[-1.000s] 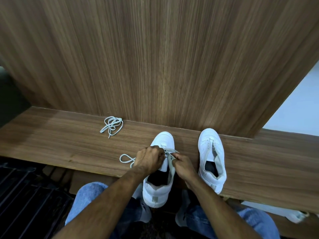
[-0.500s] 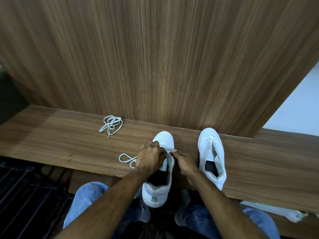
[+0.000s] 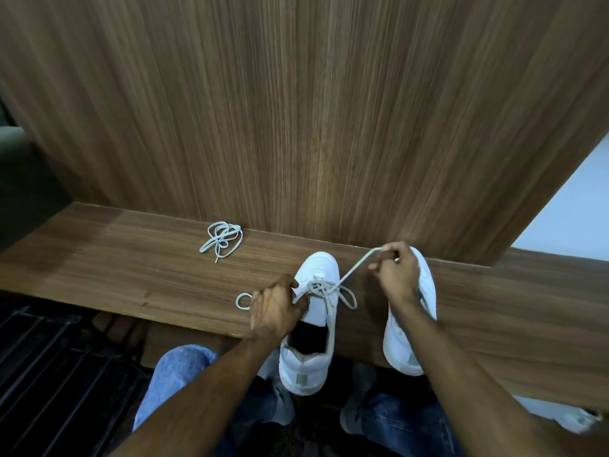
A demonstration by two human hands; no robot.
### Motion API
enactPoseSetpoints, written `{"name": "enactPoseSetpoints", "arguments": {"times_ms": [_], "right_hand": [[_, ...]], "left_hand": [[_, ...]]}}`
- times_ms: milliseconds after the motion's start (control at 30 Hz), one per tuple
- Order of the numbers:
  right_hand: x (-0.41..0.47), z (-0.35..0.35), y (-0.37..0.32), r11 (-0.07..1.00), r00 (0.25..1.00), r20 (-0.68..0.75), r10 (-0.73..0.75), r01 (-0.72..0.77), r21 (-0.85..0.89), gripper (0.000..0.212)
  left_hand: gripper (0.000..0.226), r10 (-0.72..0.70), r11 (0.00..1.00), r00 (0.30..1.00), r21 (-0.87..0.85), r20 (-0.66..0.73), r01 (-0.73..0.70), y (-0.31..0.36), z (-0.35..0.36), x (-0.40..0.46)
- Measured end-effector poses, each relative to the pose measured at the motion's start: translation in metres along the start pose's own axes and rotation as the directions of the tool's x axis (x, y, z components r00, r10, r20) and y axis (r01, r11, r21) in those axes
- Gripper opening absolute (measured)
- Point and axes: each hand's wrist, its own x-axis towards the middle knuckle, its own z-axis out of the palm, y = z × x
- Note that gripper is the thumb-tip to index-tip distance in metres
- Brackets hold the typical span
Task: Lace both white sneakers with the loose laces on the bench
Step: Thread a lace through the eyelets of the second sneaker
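Your right hand [image 3: 397, 273] is pinching one end of the white flat shoelace [image 3: 354, 270] and holding it raised and taut over the bench's back edge. Your left hand [image 3: 275, 308] is gripping the left side of the near white low-top sneaker [image 3: 318, 324], whose heel is overhanging the front edge of the brown wooden bench [image 3: 115, 268]. The second white sneaker [image 3: 403, 344] is lying just beside it, partly under your right wrist. A bundled spare white lace [image 3: 222, 240] is lying near the back edge.

Right sneaker [image 3: 400, 349] partly behind right hand [image 3: 395, 275] and forearm.
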Motion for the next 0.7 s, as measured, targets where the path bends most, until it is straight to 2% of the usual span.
{"name": "enactPoseSetpoints", "arguments": {"times_ms": [67, 133, 200, 267, 367, 433, 533, 600, 633, 700], "right_hand": [[0.005, -0.013, -0.010, 0.997, 0.990, -0.125, -0.069, 0.073, 0.026, 0.024], [0.001, -0.018, -0.014, 0.985, 0.981, -0.117, -0.154, 0.142, -0.101, 0.019], [-0.008, -0.014, -0.004, 0.908, 0.972, 0.033, -0.233, 0.230, -0.351, 0.017], [-0.016, -0.003, 0.017, 0.784, 0.927, 0.242, -0.286, 0.372, -0.496, 0.028], [-0.033, 0.020, 0.039, 0.639, 0.829, 0.505, -0.241, 0.527, -0.560, 0.037], [-0.041, 0.034, 0.046, 0.591, 0.797, 0.567, -0.208, 0.564, -0.577, 0.034], [-0.040, 0.040, 0.045, 0.610, 0.849, 0.498, -0.176, 0.491, -0.622, 0.019], [-0.035, 0.040, 0.040, 0.644, 0.860, 0.480, -0.173, 0.467, -0.605, 0.017], [-0.034, 0.038, 0.036, 0.723, 0.873, 0.456, -0.173, 0.427, -0.543, 0.017], [-0.028, 0.029, 0.022, 0.933, 0.927, 0.342, -0.152, 0.249, -0.260, 0.019]], "left_hand": [[0.035, -0.035, 0.999, 0.999, -0.006, 0.013, 0.035, 0.004, 0.000, -0.001], [0.032, -0.064, 0.998, 0.998, 0.017, 0.024, 0.063, 0.006, 0.000, 0.000], [0.030, -0.067, 0.996, 0.997, 0.059, 0.042, 0.064, 0.006, 0.000, 0.000], [0.029, -0.045, 0.994, 0.997, 0.100, 0.060, 0.039, 0.007, -0.003, 0.000], [0.028, -0.045, 0.991, 0.995, 0.130, 0.084, 0.034, 0.011, -0.010, 0.002], [0.028, -0.065, 0.989, 0.993, 0.136, 0.102, 0.051, 0.012, -0.013, 0.003], [0.029, -0.069, 0.990, 0.990, 0.130, 0.120, 0.054, 0.015, -0.014, 0.002], [0.029, -0.068, 0.991, 0.990, 0.127, 0.120, 0.053, 0.014, -0.015, 0.003], [0.028, -0.069, 0.991, 0.990, 0.126, 0.119, 0.054, 0.014, -0.015, 0.003], [0.028, -0.069, 0.990, 0.991, 0.127, 0.117, 0.054, 0.013, -0.014, 0.004]]}}
